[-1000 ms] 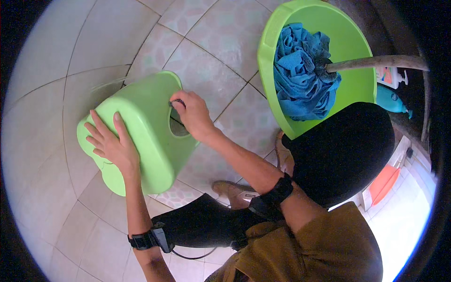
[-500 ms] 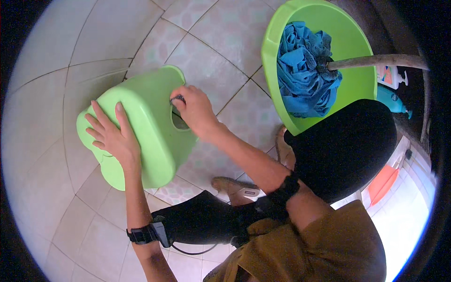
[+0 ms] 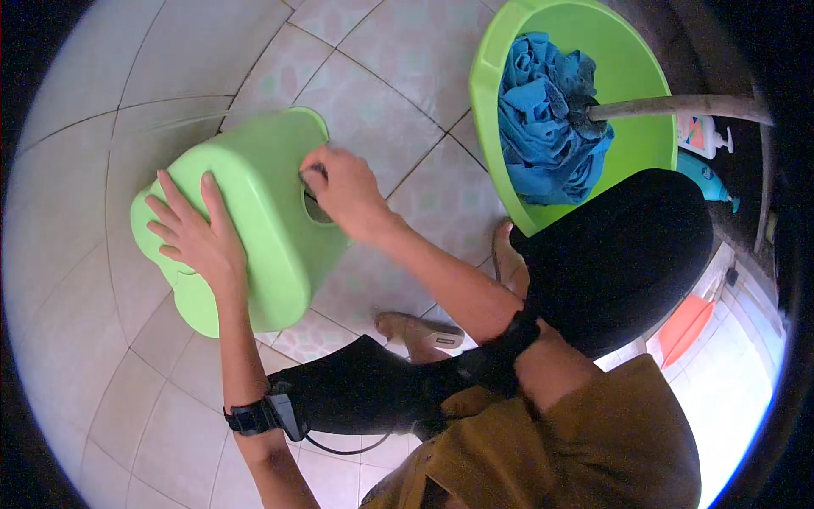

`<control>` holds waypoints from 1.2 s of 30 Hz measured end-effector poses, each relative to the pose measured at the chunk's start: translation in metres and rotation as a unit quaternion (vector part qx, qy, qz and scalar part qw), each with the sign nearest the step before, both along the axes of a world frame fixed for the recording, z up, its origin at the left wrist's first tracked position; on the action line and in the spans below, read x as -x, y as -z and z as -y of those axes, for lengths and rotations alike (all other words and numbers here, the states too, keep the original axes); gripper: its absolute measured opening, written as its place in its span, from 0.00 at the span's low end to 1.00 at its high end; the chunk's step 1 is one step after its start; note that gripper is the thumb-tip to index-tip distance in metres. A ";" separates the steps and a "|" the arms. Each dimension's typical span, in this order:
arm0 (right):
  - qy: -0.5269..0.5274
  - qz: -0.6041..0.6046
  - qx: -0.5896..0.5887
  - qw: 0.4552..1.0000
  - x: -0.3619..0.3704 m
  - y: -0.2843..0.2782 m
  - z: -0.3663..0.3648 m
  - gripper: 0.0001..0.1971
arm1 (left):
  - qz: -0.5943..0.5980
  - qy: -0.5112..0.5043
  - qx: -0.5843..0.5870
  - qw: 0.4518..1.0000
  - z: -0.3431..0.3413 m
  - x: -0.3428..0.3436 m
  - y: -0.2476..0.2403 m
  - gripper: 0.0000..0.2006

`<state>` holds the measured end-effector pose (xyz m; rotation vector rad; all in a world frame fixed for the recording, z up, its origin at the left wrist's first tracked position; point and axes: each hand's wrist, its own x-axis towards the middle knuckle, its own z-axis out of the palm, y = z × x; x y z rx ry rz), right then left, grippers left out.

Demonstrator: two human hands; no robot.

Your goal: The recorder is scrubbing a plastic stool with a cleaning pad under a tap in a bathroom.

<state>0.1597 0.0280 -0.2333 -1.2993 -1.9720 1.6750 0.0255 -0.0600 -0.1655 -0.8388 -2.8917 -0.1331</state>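
A light green plastic stool [image 3: 263,212] stands on the tiled floor to my left, with an opening in its side. My left hand [image 3: 203,242] lies on its top with the fingers spread, holding nothing. At the rim of the opening, my right hand [image 3: 349,195] is closed round a small dark grey wad [image 3: 315,175]. It looks like a scouring pad, but most of it is hidden by the fingers.
A large green basin [image 3: 487,102] with wet blue cloth [image 3: 551,127] inside stands at the far right. A wooden handle [image 3: 678,107] reaches over it. Pump bottles [image 3: 708,180] are beside the basin. Tiled wall [image 3: 68,195] rises at left; my feet [image 3: 415,333] are near the stool.
The whole view has shifted slightly. My right hand has moved a little along the rim of the stool's opening; my left hand stays flat on the top.
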 end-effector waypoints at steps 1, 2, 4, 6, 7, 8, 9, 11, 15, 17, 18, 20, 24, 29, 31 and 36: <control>0.023 0.010 0.001 1.000 0.002 0.007 -0.003 0.07 | 0.000 0.004 0.001 1.000 -0.002 -0.001 -0.002 0.33; 0.023 0.008 0.001 1.000 0.008 0.022 -0.013 0.07 | -0.002 0.004 0.000 1.000 -0.005 -0.003 -0.003 0.33; 0.031 0.063 -0.012 0.997 0.015 0.053 -0.038 0.08 | 0.019 0.024 -0.033 0.999 -0.017 -0.009 0.000 0.34; 0.024 0.056 -0.030 0.998 0.013 0.048 -0.028 0.08 | 0.026 0.021 -0.026 0.999 -0.016 -0.008 -0.001 0.34; 0.010 0.050 -0.044 0.998 0.012 0.031 -0.016 0.07 | 0.033 0.010 -0.014 0.999 -0.009 -0.008 -0.004 0.35; -0.002 0.026 -0.024 0.999 0.008 0.014 -0.002 0.07 | 0.031 0.007 -0.011 0.999 -0.004 -0.006 -0.006 0.35; -0.012 0.003 -0.008 1.000 -0.001 -0.008 0.012 0.07 | 0.027 0.006 -0.011 1.000 0.000 -0.004 -0.008 0.35; 0.002 -0.036 -0.015 0.999 -0.026 -0.025 0.038 0.09 | 0.035 0.011 -0.021 0.999 -0.004 -0.008 -0.004 0.35; 0.020 -0.037 0.098 0.994 -0.052 -0.021 0.076 0.09 | 0.028 0.009 -0.014 0.999 -0.008 -0.009 -0.006 0.36; 0.103 -0.053 0.061 0.991 -0.044 -0.016 0.085 0.07 | 0.027 0.006 -0.007 1.000 -0.010 -0.010 -0.005 0.36; 0.103 -0.052 0.067 0.991 -0.033 -0.020 0.076 0.07 | 0.029 0.006 -0.012 0.999 -0.008 -0.008 -0.006 0.36; 0.109 -0.123 0.016 0.986 -0.006 -0.033 0.037 0.11 | 0.030 0.008 -0.011 0.999 -0.007 -0.007 -0.007 0.37; 0.134 -0.124 0.021 0.983 -0.021 -0.029 0.068 0.11 | 0.032 0.000 -0.016 0.999 -0.012 -0.005 -0.005 0.37; 0.149 -0.182 -0.002 0.972 -0.008 -0.048 0.055 0.10 | 0.016 -0.003 0.000 1.000 -0.010 -0.006 -0.005 0.38; 0.147 -0.157 0.036 0.976 -0.003 -0.037 0.042 0.10 | 0.022 0.013 -0.016 1.000 -0.012 -0.006 -0.003 0.38; 0.126 -0.141 0.068 0.980 -0.038 -0.052 0.102 0.10 | 0.024 -0.004 -0.002 1.000 -0.005 -0.008 -0.008 0.38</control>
